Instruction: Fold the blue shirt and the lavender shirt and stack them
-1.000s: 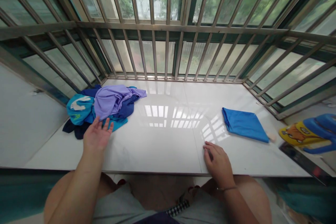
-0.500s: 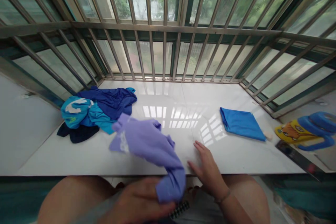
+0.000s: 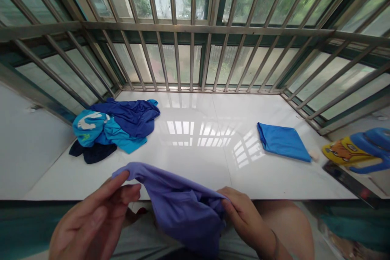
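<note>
A purple garment (image 3: 185, 207) hangs stretched between my two hands at the near edge of the white ledge, its lower part drooping over my lap. My left hand (image 3: 97, 211) has its palm partly turned up, and its fingers hold the garment's upper left corner. At the other end, my right hand (image 3: 243, 213) pinches the upper right edge between thumb and fingers. Folds hide the garment's shape and the print seen on it before. Beyond it on the left lies a rumpled pile of clothes: a dark blue garment (image 3: 137, 115), a bright blue one (image 3: 122, 136) and a navy one (image 3: 99, 153).
A folded blue cloth (image 3: 284, 142) lies flat on the right of the white ledge (image 3: 195, 158). Farther right is a yellow and blue bottle (image 3: 353, 148) beside a dark flat box (image 3: 350, 183). Metal bars (image 3: 191, 65) in front of windows enclose the ledge's back and sides.
The purple garment has swung down from above the ledge and is spread between both hands. My right hand, empty before, has taken its edge; my left hand has moved left and up.
</note>
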The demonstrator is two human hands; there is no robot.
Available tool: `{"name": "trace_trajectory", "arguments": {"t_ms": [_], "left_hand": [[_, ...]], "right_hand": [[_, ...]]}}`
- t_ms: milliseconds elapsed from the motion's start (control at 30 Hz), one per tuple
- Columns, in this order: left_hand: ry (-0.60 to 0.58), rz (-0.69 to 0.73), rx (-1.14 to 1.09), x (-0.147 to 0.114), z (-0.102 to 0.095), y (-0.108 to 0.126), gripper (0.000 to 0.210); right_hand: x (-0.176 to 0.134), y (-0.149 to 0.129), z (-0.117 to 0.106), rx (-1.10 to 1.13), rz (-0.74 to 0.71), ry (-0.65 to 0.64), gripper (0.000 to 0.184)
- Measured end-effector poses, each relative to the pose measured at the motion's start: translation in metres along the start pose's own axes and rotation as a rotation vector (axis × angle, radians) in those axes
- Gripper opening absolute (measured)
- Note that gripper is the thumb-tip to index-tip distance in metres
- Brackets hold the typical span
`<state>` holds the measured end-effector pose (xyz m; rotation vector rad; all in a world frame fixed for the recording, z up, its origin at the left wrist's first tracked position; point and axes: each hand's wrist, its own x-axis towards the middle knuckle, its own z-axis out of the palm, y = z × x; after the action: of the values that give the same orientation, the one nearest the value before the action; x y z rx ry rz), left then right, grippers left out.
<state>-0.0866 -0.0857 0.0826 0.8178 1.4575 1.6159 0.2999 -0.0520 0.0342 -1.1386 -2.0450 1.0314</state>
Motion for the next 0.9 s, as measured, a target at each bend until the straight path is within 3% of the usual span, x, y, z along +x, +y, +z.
{"name": "trace_trajectory", "arguments": {"t_ms": [100,233,367,467,533,600,667,767,900], "left_hand": [[0.067,-0.110,-0.019,0.002,0.023,0.014,0.052],[0.023,-0.124,-0.056,-0.006,0.041,0.020,0.046],[-0.060,-0.087,-0.055,-0.005,0.045,0.014,0.052],[-0.105,-0.018,-0.059,0.020,0.062,0.010,0.048],[-0.176,0.106,-0.042,0.049,0.081,0.007,0.053],[-0.316,0.260,0.041,0.080,0.103,0.002,0.072],[-0.358,0.364,0.189,0.102,0.118,-0.004,0.076],[-0.269,0.423,0.484,0.109,0.121,-0.022,0.050],[-0.247,0.465,0.879,0.089,0.099,-0.073,0.052]], "right_hand": [[-0.001,-0.006,-0.019,-0.102,0.042,0.137,0.040],[-0.002,-0.015,-0.034,-0.221,0.121,0.326,0.041],[0.000,-0.028,-0.047,-0.267,0.165,0.340,0.049],[0.020,-0.027,-0.069,-0.341,0.129,0.263,0.052],[0.045,-0.019,-0.090,-0.454,0.085,0.273,0.048],[0.073,-0.008,-0.110,-0.621,0.042,0.381,0.040],[0.096,0.003,-0.122,-0.788,0.032,0.494,0.033],[0.106,0.014,-0.114,-0.821,0.006,0.535,0.035],[0.091,0.026,-0.061,-0.685,-0.015,0.381,0.030]]}}
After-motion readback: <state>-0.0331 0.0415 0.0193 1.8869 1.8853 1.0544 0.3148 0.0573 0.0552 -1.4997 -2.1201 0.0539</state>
